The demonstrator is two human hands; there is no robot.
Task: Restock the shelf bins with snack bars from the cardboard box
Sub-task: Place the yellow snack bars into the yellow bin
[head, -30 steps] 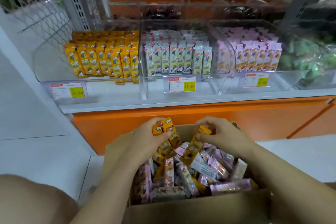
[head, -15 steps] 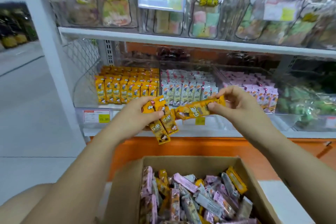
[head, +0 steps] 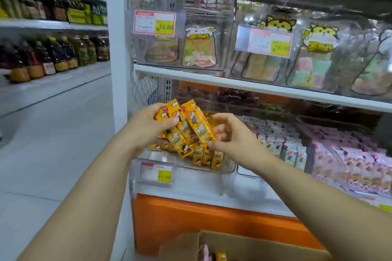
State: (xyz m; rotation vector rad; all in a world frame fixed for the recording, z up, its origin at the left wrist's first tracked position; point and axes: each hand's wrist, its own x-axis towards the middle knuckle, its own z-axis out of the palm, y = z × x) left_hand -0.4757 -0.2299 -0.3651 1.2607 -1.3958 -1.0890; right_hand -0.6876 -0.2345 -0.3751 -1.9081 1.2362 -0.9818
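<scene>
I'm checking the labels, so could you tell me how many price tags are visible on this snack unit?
4: an upper-left tag, an upper-middle tag, a lower-left tag, and a cut-off tag at the lower right edge. Others may be hidden.

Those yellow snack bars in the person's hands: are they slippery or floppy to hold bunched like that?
Probably light: the left hand holds several yellow snack bars fanned out at once. Their glossy wrappers look slippery, so the bunch may slide apart; the right hand seems to steady it. They jut out straight, so likely fairly stiff.
</scene>
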